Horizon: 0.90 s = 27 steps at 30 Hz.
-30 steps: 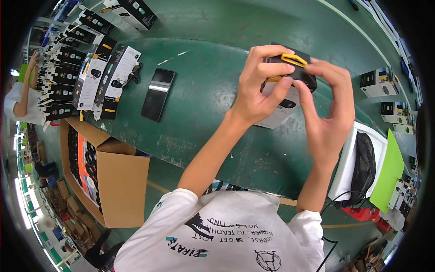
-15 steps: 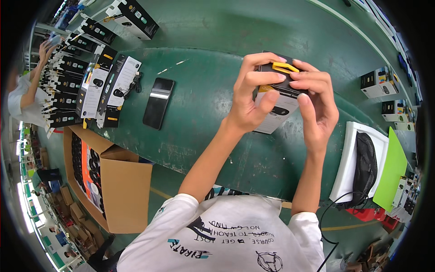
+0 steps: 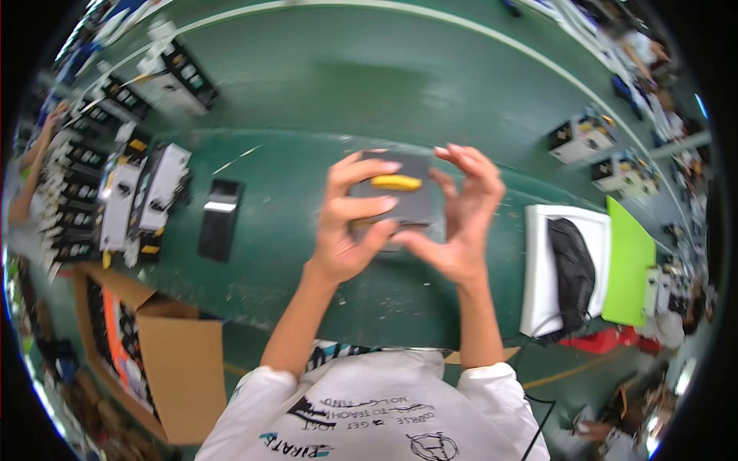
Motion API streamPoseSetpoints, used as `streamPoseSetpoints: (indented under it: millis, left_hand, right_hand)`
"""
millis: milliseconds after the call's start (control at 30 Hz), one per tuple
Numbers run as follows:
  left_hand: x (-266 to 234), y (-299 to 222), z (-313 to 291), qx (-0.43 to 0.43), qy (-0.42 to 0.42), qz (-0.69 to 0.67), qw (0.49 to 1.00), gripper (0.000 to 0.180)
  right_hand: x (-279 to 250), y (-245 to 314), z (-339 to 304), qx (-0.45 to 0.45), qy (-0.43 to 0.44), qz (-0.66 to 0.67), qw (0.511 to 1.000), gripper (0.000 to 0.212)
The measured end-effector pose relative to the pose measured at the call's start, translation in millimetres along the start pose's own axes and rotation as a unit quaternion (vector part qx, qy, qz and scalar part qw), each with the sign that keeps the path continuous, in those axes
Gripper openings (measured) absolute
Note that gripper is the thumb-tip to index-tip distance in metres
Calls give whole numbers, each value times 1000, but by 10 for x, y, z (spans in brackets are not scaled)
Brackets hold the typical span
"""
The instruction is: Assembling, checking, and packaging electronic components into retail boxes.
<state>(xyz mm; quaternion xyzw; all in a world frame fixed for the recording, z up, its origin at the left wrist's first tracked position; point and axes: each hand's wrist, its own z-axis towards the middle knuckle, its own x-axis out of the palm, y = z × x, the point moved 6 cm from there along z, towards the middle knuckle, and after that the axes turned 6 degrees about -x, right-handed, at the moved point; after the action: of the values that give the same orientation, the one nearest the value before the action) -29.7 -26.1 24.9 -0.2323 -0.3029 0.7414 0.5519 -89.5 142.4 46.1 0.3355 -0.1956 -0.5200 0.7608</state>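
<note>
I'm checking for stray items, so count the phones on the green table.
1: a black phone on the green table, between the boxes at left and the left hand at the black-topped box. Another could be hidden.

Beyond the green table [image 3: 280, 280] stretches another green surface [image 3: 307, 65], perhaps a belt, bordered by a pale strip [image 3: 346, 3]; nearside, a yellow line [image 3: 565, 374] crosses the floor [image 3: 565, 403].

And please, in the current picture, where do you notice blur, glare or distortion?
Head view: blur softens the left hand, the right hand and the dark-topped box with its yellow tab; glare makes a pale band across the black rectangular phone; fisheye distortion curves the long green table's edges.
</note>
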Motion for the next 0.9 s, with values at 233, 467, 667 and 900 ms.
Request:
streamPoseSetpoints:
  millis: [233,467,667,900]
  left_hand:
    - [-359,-459,-606,-77,-118,73,987,36]
    - [-933,-615,-1312,-224,-102,181,952,16]
    - [-1509,-749,-991,-220,-174,279,918,34]
    - [-3053,937,305,-235,-354,199,883,110]
  right_hand:
    - [166,-204,-130,244,254,-89,932,100]
    - [-761,-1027,943,124,105,-190,968,45]
    - [-1451,-2136,1369,197,61,-140,968,71]
    - [-1845,-2416,1005,217,75,-331,915,78]
